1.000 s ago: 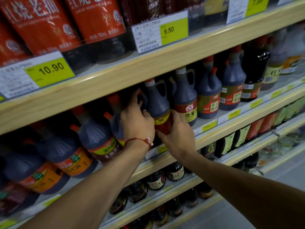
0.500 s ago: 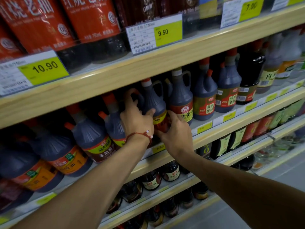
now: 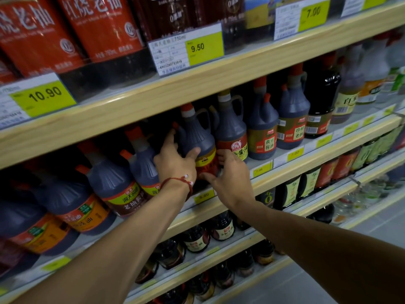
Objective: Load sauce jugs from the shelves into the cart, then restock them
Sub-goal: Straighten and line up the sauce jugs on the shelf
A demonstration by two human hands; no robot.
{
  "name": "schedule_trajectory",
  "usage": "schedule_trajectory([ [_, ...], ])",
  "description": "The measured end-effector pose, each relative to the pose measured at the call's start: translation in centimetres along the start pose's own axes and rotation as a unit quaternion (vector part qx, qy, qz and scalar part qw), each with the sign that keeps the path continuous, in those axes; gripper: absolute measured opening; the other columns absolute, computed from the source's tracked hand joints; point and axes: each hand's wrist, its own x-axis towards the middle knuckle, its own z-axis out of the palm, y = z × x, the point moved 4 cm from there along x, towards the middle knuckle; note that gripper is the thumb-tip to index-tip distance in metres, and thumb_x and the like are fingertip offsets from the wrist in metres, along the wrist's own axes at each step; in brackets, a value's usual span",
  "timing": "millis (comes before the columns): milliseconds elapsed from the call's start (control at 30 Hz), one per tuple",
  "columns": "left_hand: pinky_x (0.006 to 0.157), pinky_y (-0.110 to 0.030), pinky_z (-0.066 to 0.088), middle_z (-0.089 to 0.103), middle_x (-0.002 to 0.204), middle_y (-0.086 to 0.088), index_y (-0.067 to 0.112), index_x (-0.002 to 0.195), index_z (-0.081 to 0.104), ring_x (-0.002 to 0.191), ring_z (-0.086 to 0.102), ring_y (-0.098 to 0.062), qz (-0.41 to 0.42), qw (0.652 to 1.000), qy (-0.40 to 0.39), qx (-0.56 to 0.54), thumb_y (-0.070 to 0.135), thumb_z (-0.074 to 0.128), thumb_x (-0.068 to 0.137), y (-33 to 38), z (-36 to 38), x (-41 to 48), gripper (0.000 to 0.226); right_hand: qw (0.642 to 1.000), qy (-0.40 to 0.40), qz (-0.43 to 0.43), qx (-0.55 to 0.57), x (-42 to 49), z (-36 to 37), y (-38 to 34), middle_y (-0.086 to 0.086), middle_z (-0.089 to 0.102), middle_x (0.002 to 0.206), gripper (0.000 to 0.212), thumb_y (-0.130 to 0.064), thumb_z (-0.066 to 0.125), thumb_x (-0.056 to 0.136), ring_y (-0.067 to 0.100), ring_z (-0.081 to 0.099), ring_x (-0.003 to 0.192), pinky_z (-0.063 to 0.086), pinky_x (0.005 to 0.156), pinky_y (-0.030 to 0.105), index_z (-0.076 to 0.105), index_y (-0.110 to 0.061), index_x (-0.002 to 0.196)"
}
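A dark sauce jug [image 3: 197,137] with a red cap and a red and yellow label stands upright on the middle wooden shelf [image 3: 285,174]. My left hand [image 3: 175,163], with a red string at the wrist, wraps round the jug's left side, thumb across its front. My right hand [image 3: 230,176] holds the jug's lower right side, its fingers behind the label. More dark jugs stand on both sides, among them one with a red label [image 3: 232,132] just to the right.
The upper shelf board [image 3: 197,84] hangs low over the jug caps and carries price tags and red-labelled bottles [image 3: 98,29]. Small dark bottles [image 3: 221,227] fill the two lower shelves. The grey aisle floor [image 3: 328,281] lies at bottom right.
Both hands have stayed on the same jug. The left thumb has shifted across the jug's front, and the view has drifted a little to the right.
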Motion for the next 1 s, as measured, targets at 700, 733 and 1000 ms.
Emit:
schedule_trajectory([
  [700, 0.092, -0.034, 0.053, 0.049, 0.122, 0.006, 0.014, 0.131, 0.055, 0.109, 0.058, -0.016, 0.187, 0.973, 0.118, 0.063, 0.006, 0.071, 0.088, 0.4, -10.1, -6.5, 0.047, 0.989, -0.097, -0.113, 0.009, -5.3, 2.1, -4.3, -0.001, 0.055, 0.127, 0.056, -0.036, 0.079, 0.09, 0.017, 0.054, 0.12, 0.048, 0.099, 0.032, 0.054, -0.014, 0.135],
  [733, 0.094, -0.035, 0.053, 0.044, 0.125, 0.006, 0.013, 0.134, 0.052, 0.111, 0.057, -0.015, 0.172, 0.975, 0.128, 0.06, 0.006, 0.073, 0.088, 0.1, -10.5, -6.1, 0.051, 0.99, -0.101, -0.1, 0.016, -5.3, 2.5, -4.7, -0.002, 0.055, 0.13, 0.061, -0.037, 0.08, 0.088, 0.017, 0.053, 0.123, 0.048, 0.102, 0.033, 0.052, -0.015, 0.138],
  [1000, 0.088, -0.02, 0.052, 0.065, 0.101, 0.01, 0.012, 0.121, 0.065, 0.099, 0.065, -0.008, 0.064, 0.996, 0.061, 0.027, 0.017, 0.079, 0.085, -1.4, -10.8, -3.1, 0.039, 0.995, -0.083, -0.035, 0.054, -5.0, 5.2, -6.2, 0.0, 0.055, 0.13, 0.075, -0.036, 0.089, 0.077, 0.018, 0.055, 0.121, 0.05, 0.101, 0.039, 0.05, -0.016, 0.137],
])
